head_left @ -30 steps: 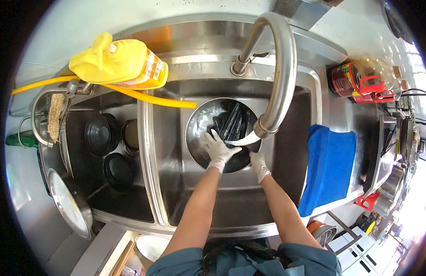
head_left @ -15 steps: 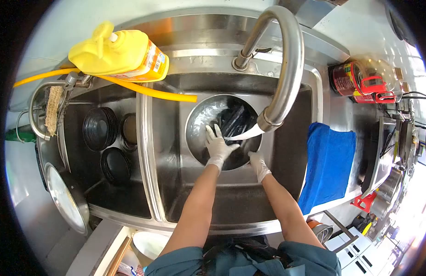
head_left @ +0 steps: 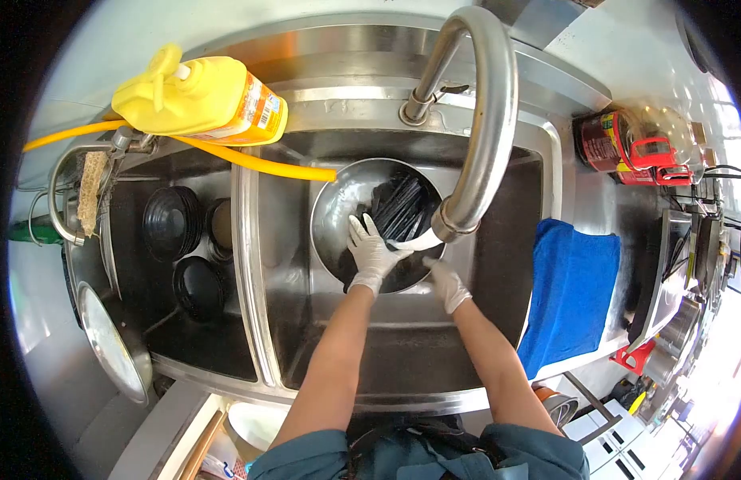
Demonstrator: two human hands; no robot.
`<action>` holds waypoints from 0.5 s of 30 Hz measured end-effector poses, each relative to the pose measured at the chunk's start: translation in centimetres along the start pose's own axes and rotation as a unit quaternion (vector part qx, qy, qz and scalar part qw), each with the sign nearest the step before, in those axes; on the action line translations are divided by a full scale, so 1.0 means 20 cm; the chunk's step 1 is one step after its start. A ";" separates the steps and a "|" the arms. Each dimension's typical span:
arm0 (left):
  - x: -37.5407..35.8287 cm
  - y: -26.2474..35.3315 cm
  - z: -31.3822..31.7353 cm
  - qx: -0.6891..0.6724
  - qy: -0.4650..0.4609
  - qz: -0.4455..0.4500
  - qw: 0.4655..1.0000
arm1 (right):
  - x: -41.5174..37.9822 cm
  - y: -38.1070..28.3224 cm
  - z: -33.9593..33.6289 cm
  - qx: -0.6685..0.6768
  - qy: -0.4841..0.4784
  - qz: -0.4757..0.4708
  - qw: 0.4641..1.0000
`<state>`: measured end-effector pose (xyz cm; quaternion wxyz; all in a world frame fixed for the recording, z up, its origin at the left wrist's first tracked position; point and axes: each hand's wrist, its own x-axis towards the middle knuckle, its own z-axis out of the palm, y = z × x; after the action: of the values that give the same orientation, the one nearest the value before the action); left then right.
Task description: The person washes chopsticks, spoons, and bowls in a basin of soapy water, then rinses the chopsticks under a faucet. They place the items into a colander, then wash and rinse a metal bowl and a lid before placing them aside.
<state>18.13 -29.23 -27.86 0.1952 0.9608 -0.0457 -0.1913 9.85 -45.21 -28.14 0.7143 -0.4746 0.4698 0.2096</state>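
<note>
Here, we are holding our white-gloved left hand with fingers spread, over the round silver metal bowl. Inside it, the bundle of long, slim black sticks is lying toward one o'clock from that hand, its long axis running seven to one. Our left hand is sitting nearer; from our white-gloved right hand, at the bowl's four-o'clock side, the bundle is lying toward eleven. That hand is blurring, so we cannot tell its grip.
</note>
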 end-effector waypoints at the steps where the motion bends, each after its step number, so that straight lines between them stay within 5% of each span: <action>1: 0.00 0.04 -0.01 -0.010 0.008 -0.019 1.000 | 0.06 -0.05 -0.03 0.000 -0.001 -0.001 1.000; 5: -0.11 0.12 -0.14 0.017 -0.002 -0.054 0.998 | 0.24 -0.02 -0.07 -0.135 0.099 -0.119 0.979; 7: -0.15 0.11 -0.18 0.027 -0.035 -0.060 0.997 | 0.25 0.11 -0.12 -0.421 0.156 -0.116 0.886; 9: -0.21 0.03 -0.19 0.063 -0.089 -0.052 0.993 | 0.20 0.32 -0.14 -0.251 0.104 0.005 0.962; 11: -0.29 -0.04 -0.18 0.080 -0.108 -0.033 0.990 | 0.21 0.62 -0.19 -0.231 0.104 0.013 0.967; 15: -0.34 -0.07 -0.16 0.041 -0.090 -0.050 0.994 | 0.01 0.37 -0.09 -0.084 0.058 0.067 0.993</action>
<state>13.14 -25.71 -23.42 0.1409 0.9479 -0.0228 -0.2847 3.62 -43.40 -32.11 0.6278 -0.5118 0.5219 0.2677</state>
